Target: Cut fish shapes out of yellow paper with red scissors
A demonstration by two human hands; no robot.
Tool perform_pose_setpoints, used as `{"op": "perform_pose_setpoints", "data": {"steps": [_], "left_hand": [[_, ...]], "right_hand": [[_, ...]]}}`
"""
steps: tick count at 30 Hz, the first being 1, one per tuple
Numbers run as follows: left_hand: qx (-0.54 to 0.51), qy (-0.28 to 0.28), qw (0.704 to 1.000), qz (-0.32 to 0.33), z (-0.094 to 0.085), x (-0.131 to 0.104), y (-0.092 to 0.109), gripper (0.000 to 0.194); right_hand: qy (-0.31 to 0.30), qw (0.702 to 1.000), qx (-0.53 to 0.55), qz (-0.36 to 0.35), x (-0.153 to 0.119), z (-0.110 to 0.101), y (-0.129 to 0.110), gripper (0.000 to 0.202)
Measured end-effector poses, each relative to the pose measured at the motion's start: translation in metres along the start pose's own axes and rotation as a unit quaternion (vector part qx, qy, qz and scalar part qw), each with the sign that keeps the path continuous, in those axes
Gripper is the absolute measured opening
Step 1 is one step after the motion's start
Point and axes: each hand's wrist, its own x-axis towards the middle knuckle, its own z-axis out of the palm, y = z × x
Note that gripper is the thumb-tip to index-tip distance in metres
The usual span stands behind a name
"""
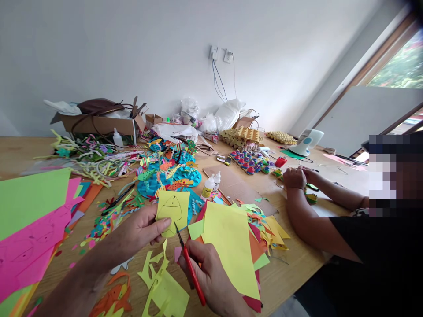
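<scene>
wooden table (297, 268) under white wall (132, 44), hands gripping yellow paper (172, 211), red scissors (191, 268)

Glue bottle (208, 187) behind paper sheet (231, 246)

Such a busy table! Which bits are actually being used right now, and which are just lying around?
In use:
left hand holding the yellow paper shape
right hand holding the red scissors
yellow offcuts below them

Lying about:
glue bottles
egg cartons
pipe cleaners
pink sheet
cardboard box
A second person's hands work apart.
</scene>
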Motion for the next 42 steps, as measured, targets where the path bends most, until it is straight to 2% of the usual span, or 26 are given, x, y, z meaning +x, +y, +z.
{"op": "perform_pose_setpoints", "data": {"steps": [11,14,17,21,27,31,37,42], "left_hand": [[0.008,-0.001,1.000,-0.009,0.001,0.002,0.002,0.016],[-0.018,-0.006,1.000,0.003,0.000,0.003,0.002,0.019],[-0.069,0.017,0.997,-0.024,0.002,0.004,-0.001,0.019],[-0.120,0.055,0.990,-0.054,0.006,0.005,-0.005,0.020],[-0.173,0.092,0.980,-0.027,0.022,0.006,-0.002,0.014],[-0.204,0.134,0.970,-0.012,0.035,0.006,0.000,0.015],[-0.289,0.196,0.937,0.011,0.048,0.006,-0.004,0.014],[-0.349,0.250,0.903,-0.004,0.053,0.007,-0.009,0.026]], "right_hand": [[0.004,0.999,-0.049,-0.016,-0.001,-0.003,0.000,0.035],[0.003,0.997,-0.071,-0.028,-0.001,-0.004,0.000,0.035],[-0.002,0.997,-0.074,-0.032,-0.001,-0.004,0.001,0.036],[-0.014,1.000,-0.013,-0.008,0.001,-0.003,0.001,0.037],[-0.013,0.988,0.153,0.017,0.004,0.007,0.004,0.050],[0.012,0.978,0.207,0.009,0.007,0.017,0.006,0.057],[0.042,0.965,0.259,0.005,0.011,0.025,0.006,0.057],[0.045,0.959,0.281,0.011,0.013,0.029,0.006,0.057]]}}
